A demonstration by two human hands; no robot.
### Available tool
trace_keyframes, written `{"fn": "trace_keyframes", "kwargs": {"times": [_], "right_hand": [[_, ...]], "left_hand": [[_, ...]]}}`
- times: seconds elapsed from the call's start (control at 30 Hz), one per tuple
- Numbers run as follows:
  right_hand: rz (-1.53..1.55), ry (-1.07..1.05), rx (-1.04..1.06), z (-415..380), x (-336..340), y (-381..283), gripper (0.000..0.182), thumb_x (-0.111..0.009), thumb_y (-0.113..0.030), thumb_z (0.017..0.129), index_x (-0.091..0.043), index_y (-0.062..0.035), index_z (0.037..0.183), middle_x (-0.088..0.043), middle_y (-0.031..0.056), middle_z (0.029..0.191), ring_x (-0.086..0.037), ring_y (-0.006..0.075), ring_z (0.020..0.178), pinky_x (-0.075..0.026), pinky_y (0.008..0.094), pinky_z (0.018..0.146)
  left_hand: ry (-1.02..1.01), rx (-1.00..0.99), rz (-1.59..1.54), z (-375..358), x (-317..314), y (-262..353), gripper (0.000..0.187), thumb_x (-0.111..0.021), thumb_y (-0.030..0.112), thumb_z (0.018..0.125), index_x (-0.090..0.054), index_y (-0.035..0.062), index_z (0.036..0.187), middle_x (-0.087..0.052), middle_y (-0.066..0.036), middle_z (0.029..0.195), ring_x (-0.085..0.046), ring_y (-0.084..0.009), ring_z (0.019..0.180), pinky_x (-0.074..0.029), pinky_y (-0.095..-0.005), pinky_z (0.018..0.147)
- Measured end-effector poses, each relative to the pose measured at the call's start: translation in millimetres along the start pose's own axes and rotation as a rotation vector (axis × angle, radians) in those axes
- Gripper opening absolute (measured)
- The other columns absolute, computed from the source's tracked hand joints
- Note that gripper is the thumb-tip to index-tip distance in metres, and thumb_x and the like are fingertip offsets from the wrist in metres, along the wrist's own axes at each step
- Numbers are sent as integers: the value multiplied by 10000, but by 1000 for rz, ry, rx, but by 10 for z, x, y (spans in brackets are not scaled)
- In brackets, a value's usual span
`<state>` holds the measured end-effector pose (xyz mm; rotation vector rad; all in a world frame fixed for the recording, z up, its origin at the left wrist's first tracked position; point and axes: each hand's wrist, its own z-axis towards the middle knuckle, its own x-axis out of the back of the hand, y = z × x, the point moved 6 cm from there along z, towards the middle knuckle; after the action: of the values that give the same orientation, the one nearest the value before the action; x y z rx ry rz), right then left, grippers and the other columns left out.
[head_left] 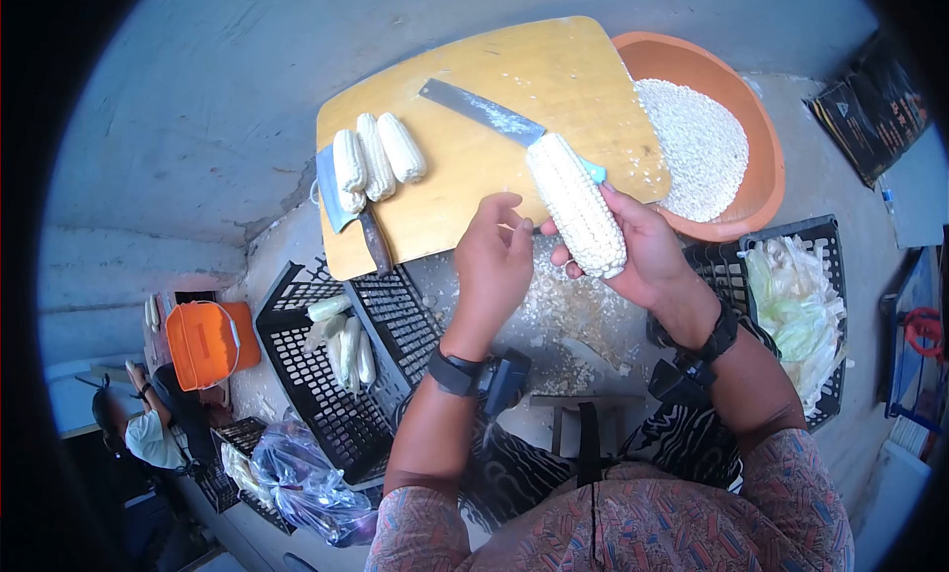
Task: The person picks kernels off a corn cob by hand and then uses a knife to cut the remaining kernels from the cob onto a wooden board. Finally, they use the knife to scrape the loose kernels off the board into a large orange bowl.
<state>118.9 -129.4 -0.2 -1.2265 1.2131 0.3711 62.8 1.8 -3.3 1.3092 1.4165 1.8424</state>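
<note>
My right hand point(647, 241) grips a husked white corn cob point(576, 206), tilted over the front edge of a yellow cutting board point(474, 191). My left hand point(497, 251) is just left of the cob, apart from it, with its fingers loosely bent and nothing in them. A long-bladed knife point(482, 112) with a teal handle lies on the board. The cob hides part of its handle. At the board's left, several husked corn cobs point(376, 157) lie beside and partly over a cleaver point(368, 238) with a dark handle.
An orange basin point(766, 167) of loose white kernels stands right of the board. Black crates hold unhusked corn point(346, 340) at left and husks point(791, 300) at right. An orange bucket point(203, 345), a plastic bag point(311, 473) and another person point(153, 429) are farther left.
</note>
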Motion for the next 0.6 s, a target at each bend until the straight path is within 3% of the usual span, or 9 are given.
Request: {"fn": "trace_keyframes", "kwargs": {"times": [0.07, 0.2, 0.37, 0.5, 0.6], "right_hand": [[44, -17, -28, -4, -45, 39, 477, -244, -351, 972, -370, -17, 1288, -595, 195, 1047, -636, 266, 808, -508, 357, 658], [129, -4, -95, 6, -29, 135, 492, -245, -390, 966, -405, -38, 1270, -604, 191, 1030, -637, 274, 804, -496, 370, 639], [165, 39, -86, -10, -13, 82, 505, -254, -414, 961, -438, -44, 1250, -617, 177, 975, -626, 260, 768, -472, 362, 634], [150, 196, -77, -19, 10, 21, 532, -255, -444, 952, -444, -44, 1248, -618, 159, 903, -598, 240, 696, -462, 354, 637], [182, 160, -84, -10, 31, 42, 580, -249, -492, 939, -445, -45, 1252, -609, 154, 852, -575, 224, 645, -461, 337, 612]], "left_hand": [[-27, -51, 218, -7, -40, 84, 253, -589, 92, 816, -516, 4, 1042, -594, -97, 785, -610, -191, 650, -473, -304, 586], [-83, -71, 166, -67, -105, 189, 285, -584, 57, 812, -502, 2, 1080, -597, -102, 844, -619, -194, 662, -487, -313, 608], [-128, -6, -270, -95, -162, 175, 338, -559, -29, 813, -486, 31, 1137, -574, -67, 900, -583, -117, 719, -482, -256, 656], [-92, -59, -332, -90, -82, 170, 299, -565, -18, 820, -507, 35, 1109, -563, -46, 912, -556, -83, 740, -465, -227, 668], [-92, -51, -333, -79, -49, 164, 241, -579, 4, 823, -534, 23, 1059, -567, -36, 895, -549, -72, 735, -455, -218, 670]]}}
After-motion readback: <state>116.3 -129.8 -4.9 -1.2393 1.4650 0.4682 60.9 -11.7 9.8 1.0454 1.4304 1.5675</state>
